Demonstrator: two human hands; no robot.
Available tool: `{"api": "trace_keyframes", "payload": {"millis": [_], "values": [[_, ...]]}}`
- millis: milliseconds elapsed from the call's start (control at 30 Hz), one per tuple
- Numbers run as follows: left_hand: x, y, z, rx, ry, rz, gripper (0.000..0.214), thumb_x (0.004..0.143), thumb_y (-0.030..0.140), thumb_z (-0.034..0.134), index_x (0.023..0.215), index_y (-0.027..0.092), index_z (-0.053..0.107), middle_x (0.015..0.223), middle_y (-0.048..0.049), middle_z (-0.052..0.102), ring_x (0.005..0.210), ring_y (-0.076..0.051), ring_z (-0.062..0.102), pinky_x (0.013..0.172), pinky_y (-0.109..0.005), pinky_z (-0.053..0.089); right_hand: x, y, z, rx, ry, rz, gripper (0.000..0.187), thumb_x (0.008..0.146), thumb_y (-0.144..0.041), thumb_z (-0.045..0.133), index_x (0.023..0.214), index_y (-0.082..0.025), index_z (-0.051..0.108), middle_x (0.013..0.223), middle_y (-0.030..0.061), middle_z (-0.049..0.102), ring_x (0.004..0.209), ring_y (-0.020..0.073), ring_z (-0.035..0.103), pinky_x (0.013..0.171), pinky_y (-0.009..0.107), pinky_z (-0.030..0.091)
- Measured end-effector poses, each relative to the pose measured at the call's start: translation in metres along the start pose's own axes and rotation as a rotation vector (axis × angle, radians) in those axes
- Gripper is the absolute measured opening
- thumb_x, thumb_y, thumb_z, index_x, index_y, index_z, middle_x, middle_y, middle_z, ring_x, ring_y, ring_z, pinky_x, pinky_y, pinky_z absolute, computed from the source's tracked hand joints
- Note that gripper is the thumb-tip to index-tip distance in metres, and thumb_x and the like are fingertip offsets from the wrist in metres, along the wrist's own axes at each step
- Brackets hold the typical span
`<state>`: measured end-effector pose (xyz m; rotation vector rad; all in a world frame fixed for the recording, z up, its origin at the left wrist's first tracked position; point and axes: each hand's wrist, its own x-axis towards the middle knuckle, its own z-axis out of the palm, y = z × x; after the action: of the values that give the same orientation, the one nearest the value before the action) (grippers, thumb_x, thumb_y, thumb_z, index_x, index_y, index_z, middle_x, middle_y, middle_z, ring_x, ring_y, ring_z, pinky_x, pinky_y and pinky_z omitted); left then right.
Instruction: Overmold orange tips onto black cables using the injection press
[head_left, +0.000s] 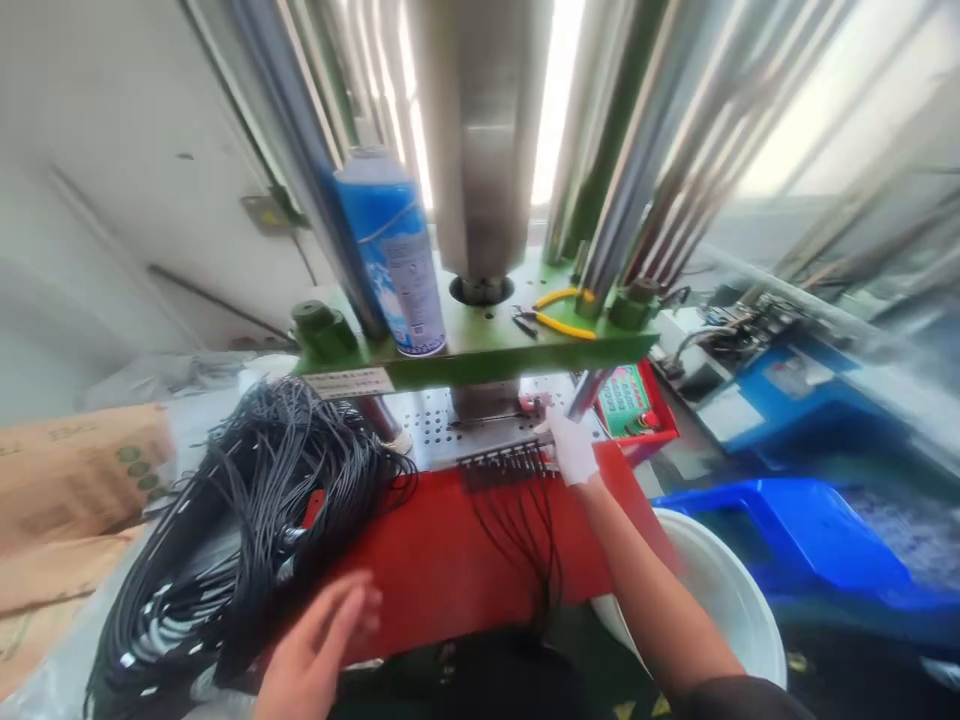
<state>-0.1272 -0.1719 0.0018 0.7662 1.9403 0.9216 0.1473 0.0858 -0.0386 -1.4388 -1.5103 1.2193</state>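
My right hand (570,445), in a white glove, reaches forward to the right end of a row of black connectors (504,462) on the metal plate (431,425) under the press; its fingers curl there, and what they grip is hidden. Thin black wires (525,525) trail from the row over the red table (442,560). My bare left hand (319,645) hovers low over the red table's near edge, fingers apart and blurred, holding nothing, beside a big bundle of black cables (240,520).
A green press frame (480,350) carries a blue spray can (394,255) and yellow-handled pliers (559,315). Brown sacks (67,480) lie left. A white bucket (720,590), blue crate (810,535) and red control box (637,405) stand right.
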Motion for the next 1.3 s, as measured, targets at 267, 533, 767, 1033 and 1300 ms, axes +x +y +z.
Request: {"api": "trace_keyframes", "payload": {"millis": [267, 533, 767, 1033, 1300], "values": [[0.045, 0.094, 0.059, 0.337, -0.511, 0.257, 0.057, 0.085, 0.067, 0.037, 0.072, 0.015, 0.058, 0.059, -0.0005, 0.051, 0.057, -0.016, 0.046, 0.057, -0.025, 0.038, -0.078, -0.054, 0.0, 0.367, 0.128, 0.045, 0.054, 0.083, -0.063, 0.046, 0.063, -0.015, 0.06, 0.045, -0.0015, 0.043, 0.042, 0.0087, 0.036, 0.042, 0.023, 0.029], [0.046, 0.084, 0.062, 0.397, -0.518, 0.339, 0.062, 0.082, 0.073, 0.036, 0.057, 0.017, 0.045, 0.056, -0.001, 0.045, 0.055, -0.015, 0.037, 0.054, -0.025, 0.029, -0.154, -0.056, 0.003, -0.125, 0.214, 0.031, 0.033, 0.087, -0.046, 0.053, 0.081, -0.019, 0.07, 0.072, 0.0019, 0.062, 0.069, 0.0138, 0.054, 0.066, 0.025, 0.04], [0.058, 0.084, 0.071, 0.589, -0.312, 0.466, 0.063, 0.086, 0.07, 0.029, 0.052, 0.019, 0.045, 0.051, -0.0041, 0.048, 0.056, -0.02, 0.046, 0.057, -0.028, 0.032, -0.237, -0.09, -0.001, -0.481, 0.395, -0.364, 0.047, 0.093, -0.042, 0.046, 0.053, -0.018, 0.054, 0.055, 0.0006, 0.048, 0.055, 0.0105, 0.043, 0.059, 0.026, 0.031], [0.089, 0.075, 0.059, 0.673, -0.336, 0.349, 0.066, 0.084, 0.07, 0.031, 0.061, 0.016, 0.063, 0.072, -0.0144, 0.067, 0.076, -0.031, 0.061, 0.068, -0.034, 0.041, -0.289, -0.037, -0.102, -0.523, 1.003, 0.21, 0.048, 0.09, -0.049, 0.044, 0.054, -0.018, 0.044, 0.053, -0.001, 0.046, 0.055, 0.0109, 0.04, 0.056, 0.025, 0.031], [0.073, 0.093, 0.058, 0.793, -0.397, 0.344, 0.062, 0.08, 0.071, 0.039, 0.08, 0.018, 0.07, 0.089, -0.0095, 0.07, 0.09, -0.031, 0.06, 0.073, -0.034, 0.044, -0.248, 0.079, -0.178, -0.648, 0.568, 0.856, 0.042, 0.085, -0.045, 0.055, 0.083, -0.006, 0.069, 0.09, 0.0191, 0.067, 0.084, 0.0227, 0.062, 0.075, 0.032, 0.042]]}}
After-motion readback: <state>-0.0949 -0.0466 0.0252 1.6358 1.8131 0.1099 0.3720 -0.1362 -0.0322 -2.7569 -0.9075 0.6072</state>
